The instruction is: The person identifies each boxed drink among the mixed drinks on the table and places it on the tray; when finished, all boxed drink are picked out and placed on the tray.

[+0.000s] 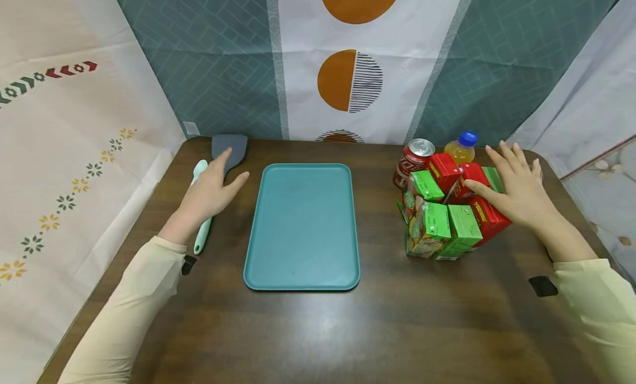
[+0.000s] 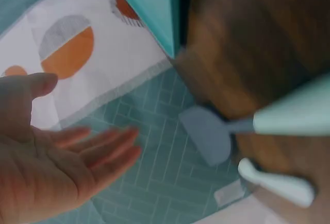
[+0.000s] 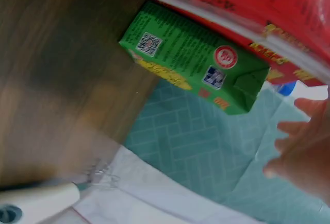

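Note:
In the head view my left hand [image 1: 205, 192] hovers over the left side of the table with fingers extended, holding nothing. Under it lie a spatula with a grey head [image 1: 231, 150] and mint handle [image 2: 294, 112], and a smaller pale mint utensil [image 2: 281, 184], partly hidden by the hand. My right hand [image 1: 519, 188] is spread over the right edge of a cluster of drink cartons, gripping none. Green cartons [image 1: 462, 225] stand at the front, red cartons [image 1: 444, 170] behind and beside them. Whether the right thumb touches a red carton, I cannot tell.
A teal tray [image 1: 304, 229] lies mid-table. Behind the cartons stand a red soda can [image 1: 413, 162] and a blue-capped bottle [image 1: 462, 147] of yellow drink. The right wrist view shows a white-handled tool [image 3: 44, 201] with wire loops. Patterned cloth [image 1: 228, 58] hangs behind the table.

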`<state>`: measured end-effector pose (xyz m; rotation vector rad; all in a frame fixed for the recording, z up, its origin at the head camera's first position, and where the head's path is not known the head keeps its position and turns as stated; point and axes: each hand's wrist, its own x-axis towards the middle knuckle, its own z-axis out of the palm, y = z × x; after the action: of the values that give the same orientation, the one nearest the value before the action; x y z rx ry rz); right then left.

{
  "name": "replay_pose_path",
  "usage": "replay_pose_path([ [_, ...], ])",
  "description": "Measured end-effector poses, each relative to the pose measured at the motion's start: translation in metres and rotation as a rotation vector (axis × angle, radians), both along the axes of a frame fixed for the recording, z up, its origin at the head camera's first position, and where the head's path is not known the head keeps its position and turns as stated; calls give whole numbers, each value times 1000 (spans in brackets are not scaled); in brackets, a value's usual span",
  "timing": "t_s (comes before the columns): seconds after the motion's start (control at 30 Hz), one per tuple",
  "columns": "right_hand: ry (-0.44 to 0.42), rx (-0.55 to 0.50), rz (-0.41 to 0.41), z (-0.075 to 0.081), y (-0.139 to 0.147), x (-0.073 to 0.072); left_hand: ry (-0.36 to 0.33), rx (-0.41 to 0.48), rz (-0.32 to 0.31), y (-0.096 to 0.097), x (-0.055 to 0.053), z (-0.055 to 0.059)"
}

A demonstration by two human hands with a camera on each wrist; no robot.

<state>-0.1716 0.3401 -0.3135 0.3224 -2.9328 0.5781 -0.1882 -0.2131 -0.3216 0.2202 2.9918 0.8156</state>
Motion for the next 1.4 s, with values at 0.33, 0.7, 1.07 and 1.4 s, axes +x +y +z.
replay_pose_path([
  [0.33,-239,-383,-18,-14,22,-4,-146,4,-56,8,16,-31],
  [0.7,-347,-634,75,-33,47,-13,-384,-20,-58,10,19,-46],
  [1.07,-389,-815,233,-47,55,-16,-471,-20,-95,25,3,-53],
  [1.4,-410,-875,145,-53,54,-16,-482,24,-155,23,-4,-57],
])
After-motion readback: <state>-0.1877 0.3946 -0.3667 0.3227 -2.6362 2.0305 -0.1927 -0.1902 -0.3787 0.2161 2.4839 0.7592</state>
